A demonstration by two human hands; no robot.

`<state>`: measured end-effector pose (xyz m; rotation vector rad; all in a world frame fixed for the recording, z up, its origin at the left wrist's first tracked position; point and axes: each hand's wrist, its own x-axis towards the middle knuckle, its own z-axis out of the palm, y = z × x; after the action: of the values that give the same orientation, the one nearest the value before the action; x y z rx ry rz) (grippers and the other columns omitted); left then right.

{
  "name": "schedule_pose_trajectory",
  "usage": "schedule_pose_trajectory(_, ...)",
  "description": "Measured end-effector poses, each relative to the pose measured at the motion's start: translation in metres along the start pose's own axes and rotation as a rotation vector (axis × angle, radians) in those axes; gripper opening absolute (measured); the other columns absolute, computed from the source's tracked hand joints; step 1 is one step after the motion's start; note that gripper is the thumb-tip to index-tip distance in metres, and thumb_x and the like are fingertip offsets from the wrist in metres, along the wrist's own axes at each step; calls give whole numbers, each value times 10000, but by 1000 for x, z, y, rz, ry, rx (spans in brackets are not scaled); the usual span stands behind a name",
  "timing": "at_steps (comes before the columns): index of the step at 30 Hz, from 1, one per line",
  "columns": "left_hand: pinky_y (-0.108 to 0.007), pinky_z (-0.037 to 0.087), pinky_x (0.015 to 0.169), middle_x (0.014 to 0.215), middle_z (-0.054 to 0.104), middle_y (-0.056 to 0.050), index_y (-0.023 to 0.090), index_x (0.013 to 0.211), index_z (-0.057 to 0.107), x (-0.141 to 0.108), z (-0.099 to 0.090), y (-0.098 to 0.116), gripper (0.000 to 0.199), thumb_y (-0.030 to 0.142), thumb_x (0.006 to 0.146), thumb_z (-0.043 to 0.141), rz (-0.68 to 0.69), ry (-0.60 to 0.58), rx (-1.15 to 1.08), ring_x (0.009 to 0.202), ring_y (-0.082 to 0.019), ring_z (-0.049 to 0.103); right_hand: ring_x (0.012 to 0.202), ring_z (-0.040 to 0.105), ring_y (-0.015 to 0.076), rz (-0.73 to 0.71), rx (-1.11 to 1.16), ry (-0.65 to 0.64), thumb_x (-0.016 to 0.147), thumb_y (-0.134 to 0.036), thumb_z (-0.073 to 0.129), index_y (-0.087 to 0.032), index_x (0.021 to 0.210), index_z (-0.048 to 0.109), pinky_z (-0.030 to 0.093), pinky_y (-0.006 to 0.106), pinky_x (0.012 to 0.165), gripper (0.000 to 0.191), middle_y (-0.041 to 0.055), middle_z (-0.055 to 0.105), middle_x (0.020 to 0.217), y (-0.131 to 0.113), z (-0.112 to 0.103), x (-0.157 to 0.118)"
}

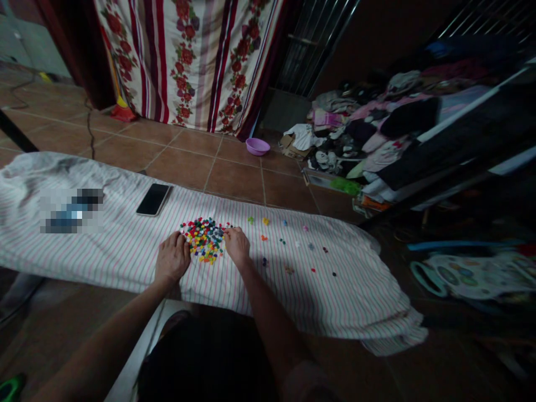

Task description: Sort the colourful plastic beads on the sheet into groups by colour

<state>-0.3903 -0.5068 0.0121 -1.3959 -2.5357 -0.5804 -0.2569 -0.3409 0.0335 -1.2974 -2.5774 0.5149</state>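
Observation:
A pile of small, many-coloured pieces (205,240), like tiny cubes or beads, lies on a striped cloth (209,290). My left hand (173,257) rests on the cloth against the pile's left edge, fingers lying loosely and no piece visible in them. At the right edge, the fingers of my right hand (237,244) are pinched together; whatever is between them is too small to make out. Right of it, little groups sorted by colour are spread out, among them yellow pieces (266,221), orange pieces (263,238), dark blue pieces (264,261) and a red piece (313,270).
A phone (154,199) with a dark screen lies left of the pile. Farther left is a blurred-out patch (71,211). Beyond the cloth, a purple basin (257,147) stands on the tiled floor, near a floral curtain (184,61) and heaped clothes (368,123).

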Motion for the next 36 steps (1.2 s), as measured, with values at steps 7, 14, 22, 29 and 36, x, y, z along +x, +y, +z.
schedule_pose_trajectory(7,-409,402,928,1277,569,-166,118,1115,562,0,-3,1,342,307,937,340,1,18,9,1126,-274,539,974,615,191,2,-57,-164,926,-212,488,-211,1057,672,429,275,794,226,89,664,1046,-4,-4,19)
schedule_pose_trajectory(14,-405,410,845,1267,574,-155,128,1101,552,0,-11,5,357,324,934,305,9,-17,49,1069,-283,556,948,619,182,21,-6,-203,885,-186,503,-218,1018,636,435,272,782,191,65,674,1040,-7,-11,19)
schedule_pose_trajectory(22,-394,411,823,1247,583,-148,140,1105,549,0,-11,3,371,340,923,296,30,-7,68,1038,-265,568,957,627,135,-64,269,-59,923,-237,488,-238,1014,630,447,225,818,169,10,700,1038,-2,-13,-2)
schedule_pose_trajectory(29,-398,429,819,1247,579,-164,124,1106,548,1,-13,5,392,348,935,275,24,-38,78,1052,-282,568,886,657,125,-52,507,163,892,-236,508,-221,1041,636,490,218,798,196,12,710,965,36,-18,-46)
schedule_pose_trajectory(36,-420,447,812,1239,579,-181,130,1088,555,0,-15,6,355,327,924,309,30,-28,60,1033,-290,576,842,616,191,228,258,560,874,-286,449,-176,942,680,498,320,791,265,98,671,944,171,-56,-100)
